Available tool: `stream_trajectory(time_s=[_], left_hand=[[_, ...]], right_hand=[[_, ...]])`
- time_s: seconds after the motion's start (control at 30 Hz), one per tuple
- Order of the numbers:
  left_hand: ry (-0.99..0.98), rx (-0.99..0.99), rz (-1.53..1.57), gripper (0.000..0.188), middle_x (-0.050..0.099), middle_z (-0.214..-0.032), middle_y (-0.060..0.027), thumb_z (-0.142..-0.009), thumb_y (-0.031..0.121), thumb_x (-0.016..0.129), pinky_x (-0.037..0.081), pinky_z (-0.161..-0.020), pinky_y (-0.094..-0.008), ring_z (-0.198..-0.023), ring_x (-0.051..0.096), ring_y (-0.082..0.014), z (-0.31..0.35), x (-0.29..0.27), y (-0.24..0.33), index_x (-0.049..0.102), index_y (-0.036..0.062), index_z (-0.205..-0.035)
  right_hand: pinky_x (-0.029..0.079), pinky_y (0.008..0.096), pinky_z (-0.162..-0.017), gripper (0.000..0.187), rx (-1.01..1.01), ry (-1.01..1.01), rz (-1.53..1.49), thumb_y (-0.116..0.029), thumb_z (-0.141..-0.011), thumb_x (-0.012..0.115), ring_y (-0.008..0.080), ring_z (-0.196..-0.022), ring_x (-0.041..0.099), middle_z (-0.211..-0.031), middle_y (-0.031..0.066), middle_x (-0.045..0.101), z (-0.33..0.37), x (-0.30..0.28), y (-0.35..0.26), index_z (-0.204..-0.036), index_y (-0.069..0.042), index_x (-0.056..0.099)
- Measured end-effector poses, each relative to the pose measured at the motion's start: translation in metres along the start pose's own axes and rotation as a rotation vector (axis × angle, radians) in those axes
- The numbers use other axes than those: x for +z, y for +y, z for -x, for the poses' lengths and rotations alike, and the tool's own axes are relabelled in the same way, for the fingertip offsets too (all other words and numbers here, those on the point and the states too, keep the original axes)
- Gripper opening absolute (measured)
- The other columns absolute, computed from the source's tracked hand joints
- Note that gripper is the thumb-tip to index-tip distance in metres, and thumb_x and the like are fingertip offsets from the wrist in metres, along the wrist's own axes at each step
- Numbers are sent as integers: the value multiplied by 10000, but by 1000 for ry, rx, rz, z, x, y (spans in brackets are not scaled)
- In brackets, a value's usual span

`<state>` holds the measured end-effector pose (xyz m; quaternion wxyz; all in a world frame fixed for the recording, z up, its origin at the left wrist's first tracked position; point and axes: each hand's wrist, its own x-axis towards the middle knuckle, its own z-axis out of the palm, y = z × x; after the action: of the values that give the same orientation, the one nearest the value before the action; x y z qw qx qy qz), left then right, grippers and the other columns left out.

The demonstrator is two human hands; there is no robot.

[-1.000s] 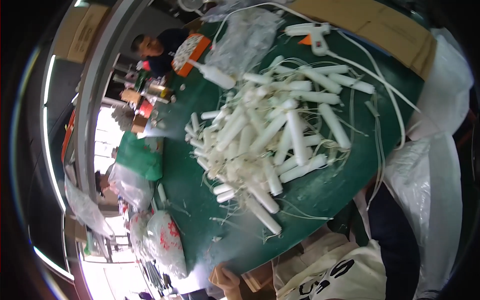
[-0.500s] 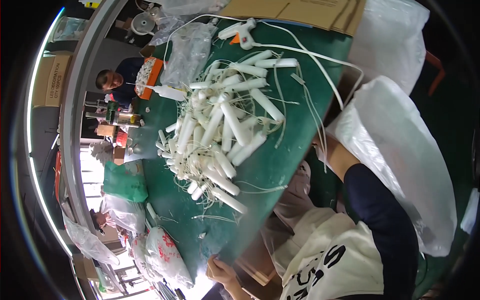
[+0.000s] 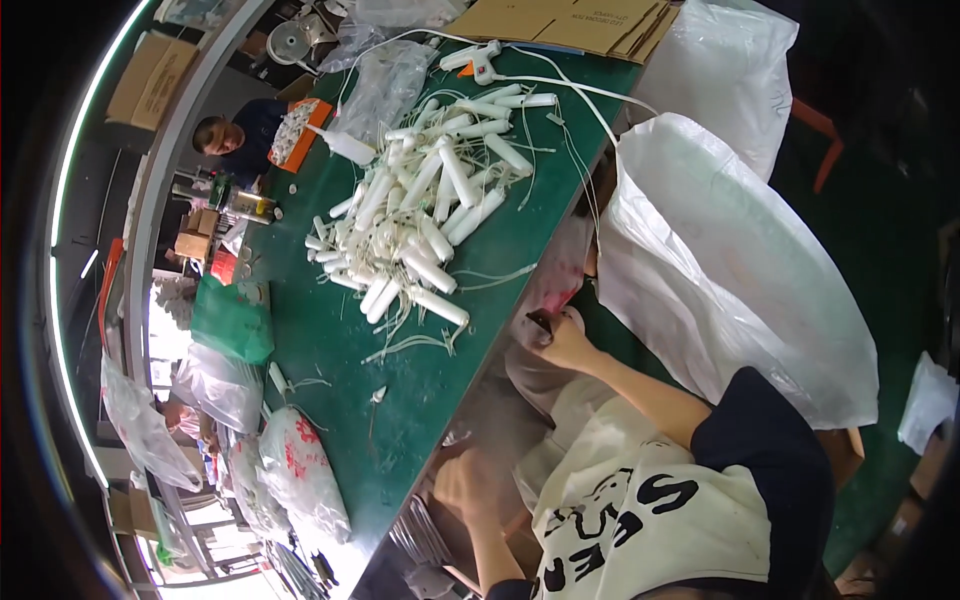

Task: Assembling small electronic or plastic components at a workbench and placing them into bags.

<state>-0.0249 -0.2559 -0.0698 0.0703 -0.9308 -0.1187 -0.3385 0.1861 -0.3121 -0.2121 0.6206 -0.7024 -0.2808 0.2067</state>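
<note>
My right hand [image 3: 566, 345] is below the near table edge, over my lap. Its fingers are closed on a thin clear plastic bag [image 3: 566, 272] with pinkish-red marks; a small dark patch by the fingertips is too unclear to name. My left hand [image 3: 463, 482] is also off the table edge, nearer the bottom, smeared by motion, so its fingers and anything in them cannot be read. On the green table [image 3: 330, 375] lies a tangled heap of white stick-shaped candle lights [image 3: 420, 185] with thin pale wires. A small white piece [image 3: 378, 394] lies apart, nearest the left hand.
A white glue gun [image 3: 483, 62] with a cord and a white squeeze bottle [image 3: 348, 147] are beyond the heap. Large white sacks [image 3: 730, 270] stand at right. Flat cardboard [image 3: 560, 22] lies at the far edge. A co-worker [image 3: 240, 135] sits across beside an orange tray [image 3: 298, 135].
My right hand has moved from beside the sack, at the table edge, down over my lap, and the bag now shows at it. My left hand has drawn back from the table edge.
</note>
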Motion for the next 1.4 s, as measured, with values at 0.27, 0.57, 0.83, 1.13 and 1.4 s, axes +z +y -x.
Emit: stream_trajectory(time_s=[0.27, 0.57, 0.83, 1.13, 1.4], left_hand=[[-333, -644, 161, 821, 444, -515, -20, -557, 329, 794, 398, -473, -351, -452, 459, -229, 80, 50, -5, 365, -11, -1169], [-493, -1146, 370, 1095, 562, -983, -171, -609, 303, 774, 452, -764, -357, -882, 544, -324, 198, 103, -101, 12, 55, -1355], [-796, -1523, 1440, 389, 540, -794, 0, -798, 312, 604, 392, -535, -218, -611, 463, -66, 213, 107, -94, 558, 63, -1093], [-421, -1364, 999, 145, 409, -543, 51, -743, 179, 567, 251, -420, -236, -463, 349, -57, 150, 21, -80, 574, 35, -742], [-284, -1078, 1173, 181, 483, -583, 37, -708, 137, 493, 356, -507, -281, -548, 443, -114, 141, -2, -76, 553, 2, -604]], right_hand=[[453, 242, -558, 296, 498, -340, -816, -171, -733, 648, 128, -791, 563, -837, 53, 570, 65, 20, -38, -968, -40, 527], [239, 218, -427, 116, 737, -400, -1429, -91, -776, 547, 97, -527, 338, -680, -16, 447, 76, 13, -47, -728, -113, 444], [258, 213, -432, 103, 1020, -126, -1361, -121, -775, 568, 115, -559, 390, -739, 14, 482, 67, -4, -59, -824, -111, 478], [360, 226, -491, 196, 427, 469, -548, -185, -790, 622, 97, -563, 446, -718, 3, 527, 46, -13, -16, -908, -57, 531], [425, 226, -607, 209, -85, -439, -141, -166, -787, 629, 72, -658, 509, -729, 19, 565, 100, 54, -91, -900, -1, 567]])
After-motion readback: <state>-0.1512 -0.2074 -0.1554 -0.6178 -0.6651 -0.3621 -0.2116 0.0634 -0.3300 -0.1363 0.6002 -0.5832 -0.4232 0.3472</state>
